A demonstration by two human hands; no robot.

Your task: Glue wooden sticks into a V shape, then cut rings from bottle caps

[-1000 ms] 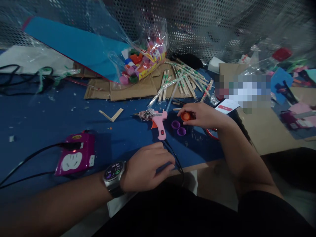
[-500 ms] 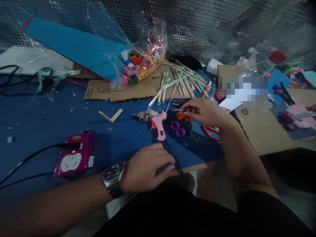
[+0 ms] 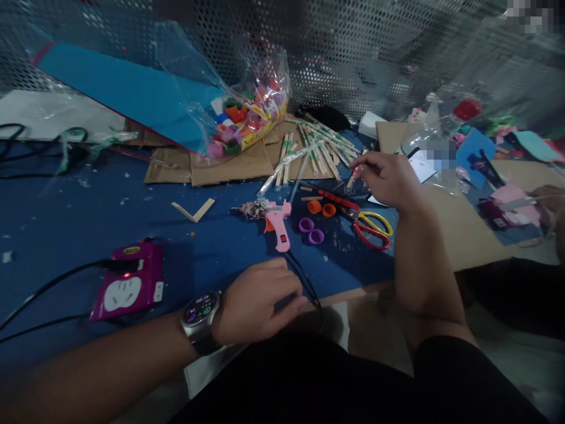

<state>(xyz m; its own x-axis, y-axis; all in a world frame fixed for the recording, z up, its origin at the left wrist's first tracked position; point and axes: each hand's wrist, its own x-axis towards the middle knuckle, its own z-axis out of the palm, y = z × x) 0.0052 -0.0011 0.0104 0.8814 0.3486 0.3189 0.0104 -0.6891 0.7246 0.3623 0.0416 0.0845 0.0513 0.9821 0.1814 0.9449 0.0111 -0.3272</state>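
My left hand (image 3: 262,303), with a watch on its wrist, rests palm down by the table's front edge. Its fingers are loosely bent, the thumb stands apart, and it holds nothing visible. Just beyond it lies a pink glue gun (image 3: 278,224). My right hand (image 3: 386,176) is over a red-and-white wrapped strip (image 3: 352,178), thumb and forefinger apart; whether they touch the strip is unclear. Below that hand are red-handled pliers (image 3: 339,199) and scissors (image 3: 373,229) with red and yellow handles. Beside them lie a short wooden stick (image 3: 312,198), orange caps (image 3: 314,206) and purple caps (image 3: 316,237).
Two sticks form a V (image 3: 194,213) left of the glue gun. A purple power socket (image 3: 128,280) has black cables. Behind lie wrapped chopsticks (image 3: 320,153) on cardboard (image 3: 233,171) and a bag of colourful caps (image 3: 251,121). Another person's hand (image 3: 549,200) shows at right.
My right hand has let go of the short stick, which lies on the table, and has moved away and to the right. The pliers and scissors are uncovered. My left hand stays put.
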